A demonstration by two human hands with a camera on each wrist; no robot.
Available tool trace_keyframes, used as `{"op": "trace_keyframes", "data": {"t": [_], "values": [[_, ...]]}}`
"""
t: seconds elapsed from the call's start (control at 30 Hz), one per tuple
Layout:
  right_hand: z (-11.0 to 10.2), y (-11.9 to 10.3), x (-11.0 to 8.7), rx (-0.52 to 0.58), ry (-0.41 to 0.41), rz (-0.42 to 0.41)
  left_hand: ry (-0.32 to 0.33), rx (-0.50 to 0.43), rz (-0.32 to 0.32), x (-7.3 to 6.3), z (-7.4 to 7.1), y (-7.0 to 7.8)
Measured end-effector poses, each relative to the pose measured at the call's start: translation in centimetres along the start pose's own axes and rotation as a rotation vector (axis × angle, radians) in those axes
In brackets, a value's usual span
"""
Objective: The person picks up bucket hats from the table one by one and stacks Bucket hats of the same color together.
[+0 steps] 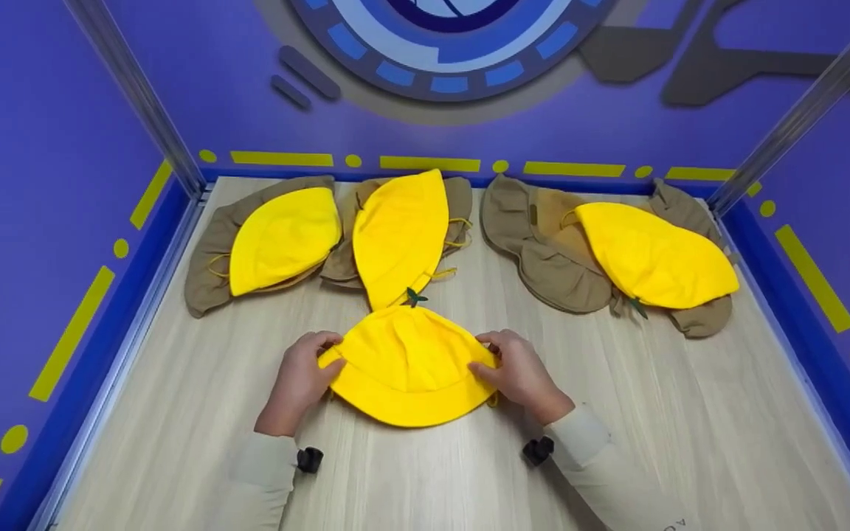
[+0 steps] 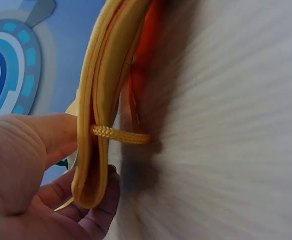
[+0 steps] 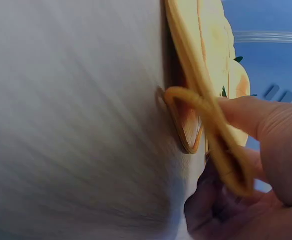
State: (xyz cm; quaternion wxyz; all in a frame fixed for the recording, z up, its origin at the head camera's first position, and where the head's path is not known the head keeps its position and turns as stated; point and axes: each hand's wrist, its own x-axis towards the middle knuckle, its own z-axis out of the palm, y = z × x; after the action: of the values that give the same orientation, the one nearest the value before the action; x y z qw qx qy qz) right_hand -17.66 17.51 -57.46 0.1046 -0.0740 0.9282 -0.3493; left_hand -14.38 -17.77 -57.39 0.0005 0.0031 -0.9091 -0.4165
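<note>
A yellow bucket hat (image 1: 414,361) with a green leaf tip (image 1: 415,297) lies folded flat at the middle of the table, its curved brim toward me. My left hand (image 1: 305,376) pinches its left corner between thumb and fingers. At the opposite corner my right hand (image 1: 519,372) pinches the brim the same way. In the left wrist view the folded brim edge (image 2: 91,175) sits between thumb and fingers, a yellow cord (image 2: 121,135) hanging from it. The right wrist view has a looped cord (image 3: 185,97) by the right hand's grip.
Behind the held hat, a yellow hat (image 1: 288,240) lies on brown hats at the left, another yellow hat (image 1: 403,236) at the centre, and a third yellow hat (image 1: 661,258) at the right over several brown hats (image 1: 561,276). Blue-purple panels (image 1: 196,96) enclose the wooden table (image 1: 690,442).
</note>
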Motion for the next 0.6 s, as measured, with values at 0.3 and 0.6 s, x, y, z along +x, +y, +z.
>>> {"op": "trace_keyframes", "data": {"t": [0.3,0.6], "values": [[0.5,0.0,0.1,-0.073,0.015,-0.005,-0.001,0.213,0.032,0.1,0.9,1.0],[0.3,-0.5,0.1,-0.059,0.038,0.004,0.023,0.326,0.045,0.3,2.1,3.3]]}}
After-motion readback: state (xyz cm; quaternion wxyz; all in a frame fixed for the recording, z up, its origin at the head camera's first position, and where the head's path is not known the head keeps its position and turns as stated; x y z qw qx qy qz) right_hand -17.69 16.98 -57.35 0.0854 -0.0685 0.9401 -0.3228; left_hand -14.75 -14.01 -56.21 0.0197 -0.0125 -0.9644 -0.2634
